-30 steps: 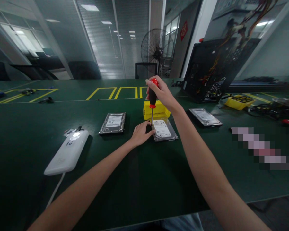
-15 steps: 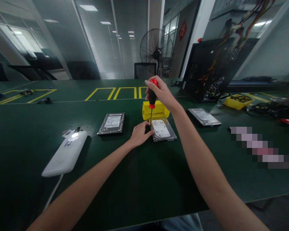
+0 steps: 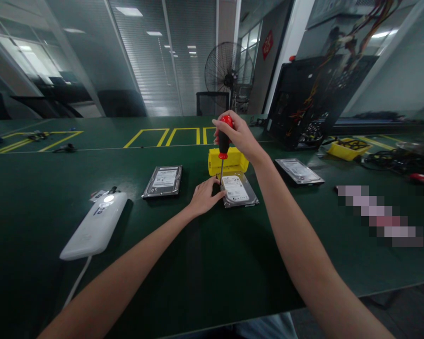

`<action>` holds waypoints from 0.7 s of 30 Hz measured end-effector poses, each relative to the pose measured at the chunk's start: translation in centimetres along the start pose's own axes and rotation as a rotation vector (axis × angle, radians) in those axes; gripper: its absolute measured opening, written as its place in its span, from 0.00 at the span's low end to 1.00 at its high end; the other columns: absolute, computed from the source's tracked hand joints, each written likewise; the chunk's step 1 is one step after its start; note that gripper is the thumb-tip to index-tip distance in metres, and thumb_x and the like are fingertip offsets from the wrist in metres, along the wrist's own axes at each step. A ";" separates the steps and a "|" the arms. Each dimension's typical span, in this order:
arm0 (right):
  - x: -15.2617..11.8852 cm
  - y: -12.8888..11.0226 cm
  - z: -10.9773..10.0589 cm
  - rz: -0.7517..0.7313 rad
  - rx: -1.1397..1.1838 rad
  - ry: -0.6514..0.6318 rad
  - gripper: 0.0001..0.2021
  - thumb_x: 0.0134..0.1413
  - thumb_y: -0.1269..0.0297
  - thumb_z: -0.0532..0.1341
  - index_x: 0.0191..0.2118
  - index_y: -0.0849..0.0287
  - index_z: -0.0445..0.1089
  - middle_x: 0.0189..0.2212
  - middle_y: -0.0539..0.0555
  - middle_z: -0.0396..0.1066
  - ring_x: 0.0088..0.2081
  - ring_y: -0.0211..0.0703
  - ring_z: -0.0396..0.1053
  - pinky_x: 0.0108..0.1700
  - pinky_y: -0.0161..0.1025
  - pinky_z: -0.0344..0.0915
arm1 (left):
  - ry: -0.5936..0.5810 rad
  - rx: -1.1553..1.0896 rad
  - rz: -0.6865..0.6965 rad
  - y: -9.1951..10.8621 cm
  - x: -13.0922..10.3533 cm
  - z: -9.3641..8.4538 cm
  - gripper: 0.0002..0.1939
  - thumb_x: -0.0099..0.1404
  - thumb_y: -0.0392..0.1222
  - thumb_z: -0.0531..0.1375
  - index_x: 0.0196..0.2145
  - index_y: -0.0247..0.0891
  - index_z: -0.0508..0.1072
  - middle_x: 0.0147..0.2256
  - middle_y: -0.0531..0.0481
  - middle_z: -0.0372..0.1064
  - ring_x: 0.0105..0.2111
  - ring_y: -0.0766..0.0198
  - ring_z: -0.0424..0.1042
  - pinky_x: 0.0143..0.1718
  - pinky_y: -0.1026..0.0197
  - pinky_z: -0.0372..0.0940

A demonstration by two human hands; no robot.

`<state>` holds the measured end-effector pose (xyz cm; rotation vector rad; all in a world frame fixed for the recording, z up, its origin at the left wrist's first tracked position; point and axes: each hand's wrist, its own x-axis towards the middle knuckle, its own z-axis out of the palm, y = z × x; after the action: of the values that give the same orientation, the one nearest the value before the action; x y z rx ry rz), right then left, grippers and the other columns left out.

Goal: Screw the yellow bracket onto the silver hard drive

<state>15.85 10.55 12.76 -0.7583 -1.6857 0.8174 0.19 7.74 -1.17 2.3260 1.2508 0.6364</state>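
Observation:
My right hand [image 3: 236, 134] is wrapped around the red and black handle of a screwdriver [image 3: 224, 145]. The screwdriver stands nearly upright, its shaft pointing down at the left edge of a hard drive [image 3: 237, 189] that lies flat with its white label up. My left hand [image 3: 205, 195] grips that drive's left edge, thumb on the near side and fingers by the shaft's tip. The tip itself is too small to make out. A yellow plastic bin [image 3: 229, 161] lies right behind the drive, partly hidden by my right hand and the screwdriver.
Another hard drive [image 3: 163, 181] lies to the left, and a third drive [image 3: 298, 171] to the right. A white power bank [image 3: 95, 226] with a cable sits at the left. An open computer case [image 3: 300, 101], a yellow tray [image 3: 349, 149] and tangled cables [image 3: 388, 161] occupy the back right.

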 end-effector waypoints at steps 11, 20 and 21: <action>-0.1 -0.5 0.2 0.015 0.011 0.004 0.17 0.53 0.49 0.61 0.41 0.55 0.62 0.30 0.49 0.65 0.31 0.35 0.67 0.36 0.36 0.68 | 0.014 -0.013 0.002 0.2 -0.2 0.0 0.21 0.66 0.57 0.53 0.49 0.40 0.61 0.55 0.42 0.65 0.56 0.48 0.64 0.56 0.42 0.57; -0.1 -0.6 0.1 0.019 0.015 -0.034 0.15 0.55 0.51 0.60 0.41 0.56 0.61 0.31 0.49 0.64 0.33 0.35 0.67 0.36 0.35 0.67 | 0.025 -0.015 0.022 0.2 -0.2 0.0 0.20 0.66 0.56 0.53 0.49 0.40 0.60 0.54 0.42 0.66 0.55 0.50 0.65 0.56 0.43 0.57; -0.1 -0.6 0.1 0.020 0.016 -0.034 0.14 0.55 0.52 0.60 0.40 0.56 0.61 0.31 0.49 0.64 0.33 0.35 0.67 0.36 0.36 0.67 | 0.025 -0.016 0.023 0.2 -0.2 -0.1 0.20 0.67 0.56 0.53 0.50 0.40 0.60 0.54 0.42 0.66 0.55 0.50 0.65 0.57 0.43 0.57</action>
<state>15.76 10.12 13.14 -0.7556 -1.7021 0.8607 0.19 7.46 -1.01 2.3295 1.2271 0.6831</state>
